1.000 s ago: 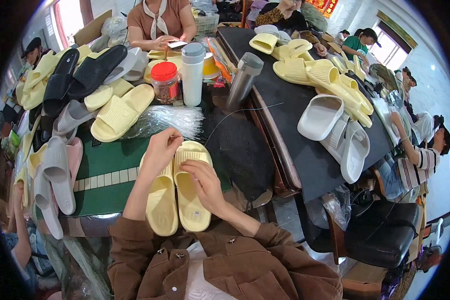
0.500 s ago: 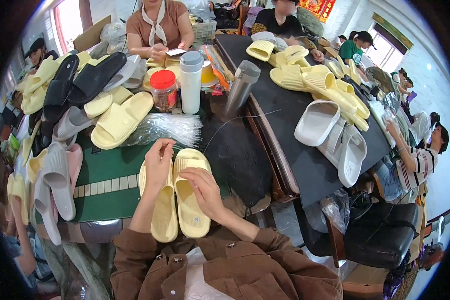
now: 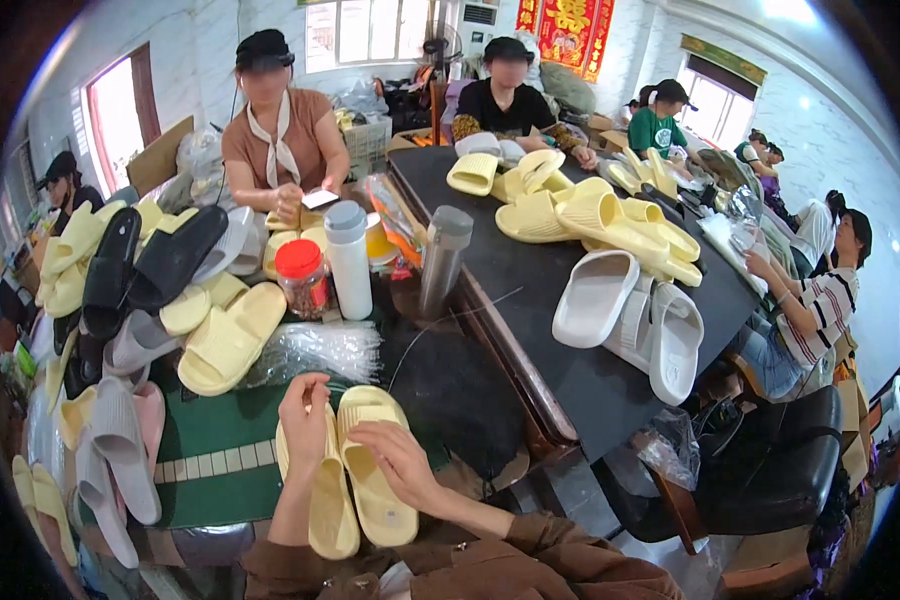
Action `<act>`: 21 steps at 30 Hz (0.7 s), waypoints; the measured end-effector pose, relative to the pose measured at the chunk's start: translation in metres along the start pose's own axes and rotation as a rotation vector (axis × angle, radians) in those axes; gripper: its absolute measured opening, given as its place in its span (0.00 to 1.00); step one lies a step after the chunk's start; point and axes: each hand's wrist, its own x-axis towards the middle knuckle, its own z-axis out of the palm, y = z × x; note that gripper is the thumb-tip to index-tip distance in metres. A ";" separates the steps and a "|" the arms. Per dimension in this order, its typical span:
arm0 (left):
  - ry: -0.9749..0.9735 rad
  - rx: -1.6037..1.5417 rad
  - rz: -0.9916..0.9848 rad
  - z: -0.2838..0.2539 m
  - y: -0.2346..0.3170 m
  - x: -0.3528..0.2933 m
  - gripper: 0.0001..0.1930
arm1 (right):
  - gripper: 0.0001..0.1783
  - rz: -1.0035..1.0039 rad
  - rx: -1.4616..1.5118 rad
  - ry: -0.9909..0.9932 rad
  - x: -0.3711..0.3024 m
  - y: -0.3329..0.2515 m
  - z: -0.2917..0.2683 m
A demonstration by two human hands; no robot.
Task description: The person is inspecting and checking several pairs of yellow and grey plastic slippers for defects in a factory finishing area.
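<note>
Head view: smooth, rounded yellow slippers (image 3: 382,512) beneath bent left fingers (image 3: 311,392), hold unclear, loosely spread right fingers (image 3: 372,437).

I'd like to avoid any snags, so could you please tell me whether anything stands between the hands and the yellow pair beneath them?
Nothing visible does: the left hand is over the left slipper and the right hand over the right slipper. The plastic strips lie beyond the pair.
</note>
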 end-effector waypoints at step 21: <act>-0.025 -0.002 -0.100 0.002 -0.003 0.002 0.06 | 0.25 -0.755 0.238 0.454 0.087 -0.162 -0.156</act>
